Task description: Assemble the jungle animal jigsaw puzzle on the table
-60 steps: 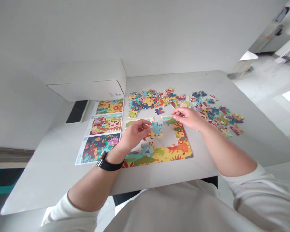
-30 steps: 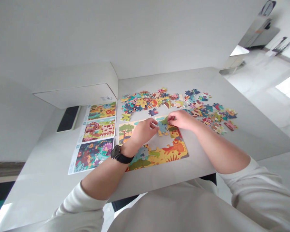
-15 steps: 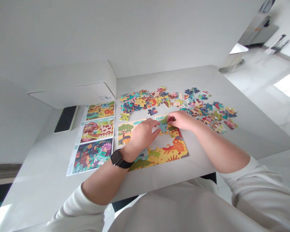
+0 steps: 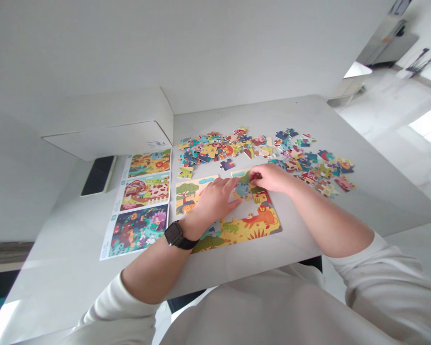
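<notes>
A partly joined jigsaw puzzle (image 4: 256,224) with animals and trees lies flat on the table, a gap of bare table in its middle. My left hand (image 4: 219,199) rests over the puzzle, thumb apart from the stretched fingers, fingertips at the edge of a blue elephant section (image 4: 242,190). At the upper right corner, the fingers of my right hand (image 4: 267,176) are pinched on a green puzzle piece beside that elephant; the hand hides most of this piece. Behind both hands spread loose puzzle pieces (image 4: 210,151).
On the left lies a sheet with three printed pictures (image 4: 143,191). A phone (image 4: 98,176) is beside it, in front of a white box (image 4: 107,139). More loose pieces (image 4: 309,177) lie to the right. A wall (image 4: 237,57) stands behind the table (image 4: 373,182).
My left hand's fingers have shifted slightly right and its thumb has opened out a little from them. The right hand stays pinched in about the same place.
</notes>
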### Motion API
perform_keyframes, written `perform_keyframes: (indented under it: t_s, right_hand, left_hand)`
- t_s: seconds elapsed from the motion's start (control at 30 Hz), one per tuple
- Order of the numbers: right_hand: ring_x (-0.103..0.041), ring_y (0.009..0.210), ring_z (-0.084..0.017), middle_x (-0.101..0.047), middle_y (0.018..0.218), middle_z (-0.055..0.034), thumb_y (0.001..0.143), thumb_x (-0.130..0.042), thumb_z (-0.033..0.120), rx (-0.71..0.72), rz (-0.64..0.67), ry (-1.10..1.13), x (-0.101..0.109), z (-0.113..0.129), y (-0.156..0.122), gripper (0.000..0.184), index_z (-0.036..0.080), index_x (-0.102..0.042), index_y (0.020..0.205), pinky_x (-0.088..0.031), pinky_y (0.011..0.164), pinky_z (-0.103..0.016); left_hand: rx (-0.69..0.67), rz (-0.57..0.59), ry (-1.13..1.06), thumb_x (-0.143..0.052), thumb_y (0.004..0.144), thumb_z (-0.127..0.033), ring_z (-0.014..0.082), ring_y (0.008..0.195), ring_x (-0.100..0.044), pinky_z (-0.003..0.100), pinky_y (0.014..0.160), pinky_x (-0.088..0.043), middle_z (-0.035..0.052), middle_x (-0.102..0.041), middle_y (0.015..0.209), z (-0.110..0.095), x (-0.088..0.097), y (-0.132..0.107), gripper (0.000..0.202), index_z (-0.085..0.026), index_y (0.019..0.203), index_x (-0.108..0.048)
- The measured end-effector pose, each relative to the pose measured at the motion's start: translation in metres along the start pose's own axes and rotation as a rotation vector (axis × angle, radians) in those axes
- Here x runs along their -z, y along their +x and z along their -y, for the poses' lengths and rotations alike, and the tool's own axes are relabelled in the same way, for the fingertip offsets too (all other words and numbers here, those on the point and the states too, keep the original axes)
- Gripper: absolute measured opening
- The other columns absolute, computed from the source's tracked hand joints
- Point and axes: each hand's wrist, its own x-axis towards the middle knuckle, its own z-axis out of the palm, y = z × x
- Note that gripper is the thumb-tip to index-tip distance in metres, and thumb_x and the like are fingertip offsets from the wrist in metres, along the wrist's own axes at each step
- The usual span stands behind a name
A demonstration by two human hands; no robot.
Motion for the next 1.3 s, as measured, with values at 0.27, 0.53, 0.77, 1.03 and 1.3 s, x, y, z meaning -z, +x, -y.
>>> perform_keyframes:
  t_s: [0.27, 0.53, 0.77, 1.03, 1.3]
  right_hand:
    - [-0.075, 0.086, -0.022, -0.084, 0.096, -0.0015, 0.090, -0.077, 0.015, -0.006, -0.003, 0.023, -0.002, -0.003, 0.000, 0.018, 0.028, -0.084, 0.099, -0.051, 0.077, -0.033]
    - [-0.075, 0.088, -0.023, -0.084, 0.096, -0.0018, 0.090, -0.076, 0.016, -0.004, -0.008, 0.000, -0.002, -0.003, -0.001, 0.017, 0.028, -0.083, 0.100, -0.050, 0.077, -0.034]
    - [-0.075, 0.090, -0.022, -0.084, 0.102, -0.0024, 0.096, -0.074, 0.025, 0.057, 0.044, 0.070, 0.003, 0.008, -0.007, 0.012, 0.028, -0.083, 0.103, -0.050, 0.082, -0.032]
    - [-0.075, 0.092, -0.022, -0.083, 0.102, -0.0041, 0.090, -0.081, 0.033, 0.123, 0.274, 0.340, 0.003, 0.019, -0.011, 0.021, 0.024, -0.083, 0.109, -0.054, 0.083, -0.033]
    - [-0.074, 0.091, -0.021, -0.082, 0.099, -0.0058, 0.088, -0.080, 0.034, 0.088, 0.156, 0.597, -0.006, 0.008, -0.002, 0.020, 0.022, -0.081, 0.104, -0.058, 0.086, -0.035]
  left_hand:
    - [0.016, 0.101, -0.050, -0.086, 0.088, -0.031, 0.0342, 0.120, -0.070, 0.047, 0.104, -0.055, 0.0118, -0.075, 0.130, 0.003, 0.010, -0.005, 0.069, -0.023, 0.149, -0.055]
    - [0.008, 0.112, -0.063, -0.087, 0.085, -0.028, 0.0328, 0.117, -0.069, 0.046, 0.104, -0.054, 0.0109, -0.071, 0.128, 0.002, 0.011, -0.005, 0.070, -0.024, 0.147, -0.054]
    - [0.021, 0.108, -0.027, -0.091, 0.085, -0.030, 0.0339, 0.118, -0.069, 0.045, 0.102, -0.056, 0.0122, -0.066, 0.126, 0.003, 0.012, -0.004, 0.063, -0.022, 0.140, -0.063]
    - [0.175, 0.005, -0.276, -0.071, 0.098, -0.028, 0.0203, 0.086, -0.070, 0.032, 0.080, -0.051, 0.0030, -0.075, 0.097, 0.009, 0.022, 0.001, 0.010, -0.023, 0.105, -0.076]
    - [0.322, 0.076, -0.489, -0.062, 0.099, -0.045, 0.0167, 0.071, -0.067, 0.028, 0.065, -0.046, -0.0005, -0.077, 0.080, 0.020, 0.032, 0.002, 0.027, -0.023, 0.092, -0.076]
